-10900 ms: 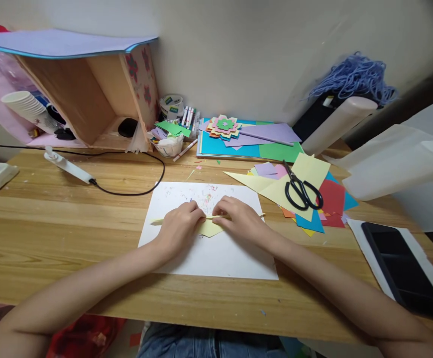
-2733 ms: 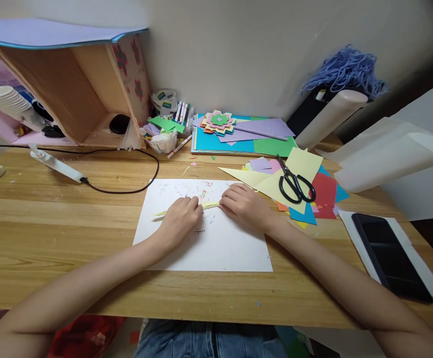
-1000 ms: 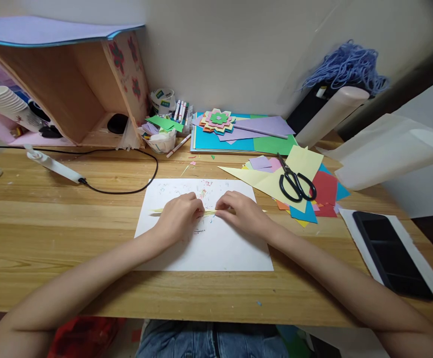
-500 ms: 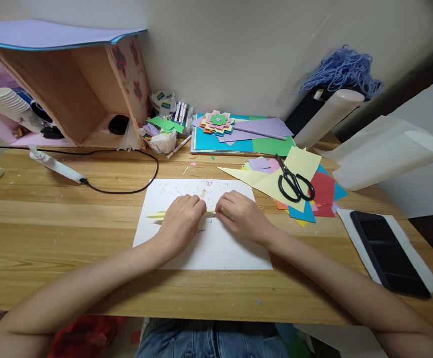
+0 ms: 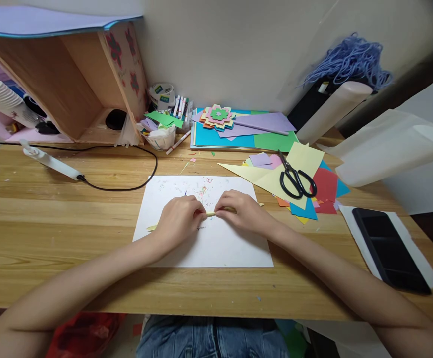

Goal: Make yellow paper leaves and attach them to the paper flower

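Note:
My left hand (image 5: 179, 219) and my right hand (image 5: 239, 211) rest side by side on a white sheet (image 5: 209, 246) in the middle of the wooden desk (image 5: 52, 223). Both pinch a thin rolled or folded strip of pale yellow paper (image 5: 211, 214) that lies left to right between them. One end of the strip pokes out left of my left hand. The fingertips of both hands are closed on it and nearly touch.
Black scissors (image 5: 296, 179) lie on loose coloured paper scraps (image 5: 324, 186) to the right. Stacked coloured sheets (image 5: 239, 136) with a paper flower (image 5: 218, 115) sit at the back. A glue gun (image 5: 50, 161) and cord lie left, a black tray (image 5: 390, 248) right, a wooden box (image 5: 70, 84) at back left.
The yellow paper, a wider folded piece 10.9 s ago, is now a narrow strip. Since a second ago my hands have stayed put, only shifting slightly along it.

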`<state>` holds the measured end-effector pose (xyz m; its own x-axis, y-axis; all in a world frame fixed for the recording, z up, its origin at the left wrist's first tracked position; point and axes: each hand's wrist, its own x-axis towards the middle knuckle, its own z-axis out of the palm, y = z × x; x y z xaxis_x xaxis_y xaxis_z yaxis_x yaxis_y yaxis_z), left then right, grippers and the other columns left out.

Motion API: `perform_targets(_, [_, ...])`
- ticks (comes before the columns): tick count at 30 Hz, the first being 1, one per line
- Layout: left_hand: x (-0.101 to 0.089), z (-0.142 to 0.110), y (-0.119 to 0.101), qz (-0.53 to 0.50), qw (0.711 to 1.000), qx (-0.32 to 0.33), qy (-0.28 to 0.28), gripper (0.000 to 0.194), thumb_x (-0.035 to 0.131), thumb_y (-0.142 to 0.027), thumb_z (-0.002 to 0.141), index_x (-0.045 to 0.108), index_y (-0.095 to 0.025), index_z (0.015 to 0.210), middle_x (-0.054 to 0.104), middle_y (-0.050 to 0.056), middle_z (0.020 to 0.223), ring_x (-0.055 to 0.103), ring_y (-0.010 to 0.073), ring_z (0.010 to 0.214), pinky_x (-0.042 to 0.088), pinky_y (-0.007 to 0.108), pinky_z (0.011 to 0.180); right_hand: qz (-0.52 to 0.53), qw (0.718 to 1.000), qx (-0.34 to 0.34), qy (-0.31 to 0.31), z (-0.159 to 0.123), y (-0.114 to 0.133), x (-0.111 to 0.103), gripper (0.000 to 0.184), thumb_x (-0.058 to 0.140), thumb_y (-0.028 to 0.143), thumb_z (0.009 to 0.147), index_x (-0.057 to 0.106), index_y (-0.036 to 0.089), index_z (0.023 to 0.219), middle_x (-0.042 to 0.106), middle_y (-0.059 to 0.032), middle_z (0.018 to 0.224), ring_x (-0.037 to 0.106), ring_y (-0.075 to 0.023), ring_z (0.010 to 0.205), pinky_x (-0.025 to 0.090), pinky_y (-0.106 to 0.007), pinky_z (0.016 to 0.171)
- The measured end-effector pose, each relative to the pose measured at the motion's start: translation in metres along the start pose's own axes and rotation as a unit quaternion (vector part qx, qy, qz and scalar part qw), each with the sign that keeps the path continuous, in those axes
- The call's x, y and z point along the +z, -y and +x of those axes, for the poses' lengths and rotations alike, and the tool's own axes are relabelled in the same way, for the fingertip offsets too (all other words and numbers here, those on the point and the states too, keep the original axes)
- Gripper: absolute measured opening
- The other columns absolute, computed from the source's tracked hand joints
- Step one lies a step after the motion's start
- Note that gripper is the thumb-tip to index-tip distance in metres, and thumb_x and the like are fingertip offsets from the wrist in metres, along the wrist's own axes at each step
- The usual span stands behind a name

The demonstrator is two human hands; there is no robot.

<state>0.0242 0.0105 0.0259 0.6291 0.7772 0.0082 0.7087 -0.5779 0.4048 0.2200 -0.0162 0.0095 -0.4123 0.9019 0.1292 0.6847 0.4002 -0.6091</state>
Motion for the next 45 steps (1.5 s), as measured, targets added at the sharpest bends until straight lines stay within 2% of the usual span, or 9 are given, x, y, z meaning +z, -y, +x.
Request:
perform_targets(9, [-0.008, 0.019, 0.005, -0.076, 0.985, -0.128, 0.09, 0.008, 0.06, -0.028, 0.069, 0.065, -0.023, 0.066, 0.067, -0.002, 0.067, 0.059, 0.0165, 0.064, 0.034, 0.025, 0.05, 0.048, 0.983, 0.15, 0.091, 0.026, -0.003, -0.009, 0.006, 0.06, 0.018, 0.068, 0.066, 0.019, 0.066, 0.066, -0.0005, 0.066, 0.057, -0.0123, 0.059, 0.039, -0.021, 0.049])
perform_targets(15, [-0.01, 0.021, -0.009, 0.064, 0.995, -0.044, 0.07, 0.017, 0.054, -0.011, 0.069, 0.068, -0.02, 0.069, 0.069, 0.003, 0.072, 0.06, 0.019, 0.067, 0.035, 0.027, 0.055, -0.007, 0.965, 0.174, 0.195, 0.047, 0.004, -0.02, 0.003, 0.061, 0.02, 0.061, 0.064, 0.02, 0.063, 0.064, 0.0016, 0.064, 0.055, -0.0114, 0.058, 0.033, -0.019, 0.044])
perform_targets(19, [-0.007, 0.014, -0.02, 0.164, 0.984, 0.049, 0.051, 0.022, 0.049, -0.007, 0.075, 0.069, -0.015, 0.069, 0.067, 0.008, 0.071, 0.059, 0.0216, 0.07, 0.039, 0.031, 0.064, -0.011, 0.957, 0.196, 0.212, 0.048, 0.007, -0.022, 0.007, 0.06, 0.021, 0.062, 0.064, 0.019, 0.067, 0.065, 0.0005, 0.067, 0.055, -0.0118, 0.06, 0.034, -0.02, 0.047])
perform_targets(24, [-0.004, 0.015, -0.01, 0.114, 0.991, 0.063, 0.036, 0.018, 0.054, -0.015, 0.077, 0.071, -0.019, 0.072, 0.066, 0.006, 0.068, 0.058, 0.0192, 0.068, 0.038, 0.029, 0.064, -0.024, 0.966, 0.146, 0.21, 0.04, 0.007, -0.024, 0.01, 0.054, 0.018, 0.068, 0.064, 0.018, 0.069, 0.064, -0.0002, 0.067, 0.054, -0.0124, 0.061, 0.032, -0.022, 0.051])
perform_targets(29, [-0.011, 0.025, 0.01, -0.037, 0.998, -0.001, 0.058, 0.015, 0.06, -0.03, 0.074, 0.072, -0.022, 0.077, 0.067, 0.004, 0.076, 0.058, 0.0169, 0.066, 0.036, 0.025, 0.057, -0.136, 0.984, 0.037, 0.112, 0.033, 0.021, -0.03, 0.015, 0.05, 0.01, 0.074, 0.062, 0.017, 0.073, 0.064, -0.0039, 0.073, 0.052, -0.0165, 0.075, 0.032, -0.025, 0.059])
perform_targets(37, [-0.023, 0.032, 0.017, -0.2, 0.978, -0.036, 0.046, 0.013, 0.061, -0.028, 0.072, 0.066, -0.018, 0.068, 0.068, 0.002, 0.069, 0.061, 0.016, 0.066, 0.042, 0.025, 0.063, -0.275, 0.956, -0.099, -0.003, 0.036, 0.036, -0.033, 0.015, 0.051, 0.008, 0.081, 0.059, 0.016, 0.07, 0.061, -0.007, 0.076, 0.049, -0.0194, 0.078, 0.035, -0.031, 0.069])
perform_targets(41, [-0.028, 0.034, 0.019, -0.262, 0.963, -0.052, -0.021, 0.019, 0.057, -0.033, 0.075, 0.063, -0.016, 0.069, 0.068, 0.003, 0.073, 0.061, 0.0164, 0.069, 0.044, 0.025, 0.066, -0.173, 0.952, -0.12, -0.221, 0.036, 0.032, -0.041, 0.012, 0.052, 0.014, 0.083, 0.06, 0.019, 0.091, 0.062, -0.0075, 0.097, 0.05, -0.0217, 0.096, 0.038, -0.037, 0.083])
perform_targets(43, [-0.033, 0.035, 0.018, -0.283, 0.955, -0.067, -0.05, 0.02, 0.056, -0.034, 0.076, 0.063, -0.016, 0.073, 0.068, 0.004, 0.076, 0.062, 0.0168, 0.072, 0.045, 0.026, 0.068, -0.068, 0.926, -0.054, -0.367, 0.037, 0.026, -0.048, 0.017, 0.054, 0.02, 0.083, 0.057, 0.022, 0.099, 0.058, -0.0073, 0.104, 0.05, -0.0217, 0.101, 0.039, -0.038, 0.086])
perform_targets(45, [-0.039, 0.034, 0.015, -0.285, 0.953, -0.074, -0.073, 0.019, 0.056, -0.034, 0.077, 0.063, -0.016, 0.074, 0.068, 0.004, 0.076, 0.062, 0.0169, 0.073, 0.045, 0.027, 0.069, 0.065, 0.894, 0.048, -0.441, 0.04, 0.019, -0.055, 0.025, 0.059, 0.029, 0.08, 0.054, 0.022, 0.104, 0.055, -0.0076, 0.108, 0.052, -0.0211, 0.099, 0.042, -0.037, 0.083])
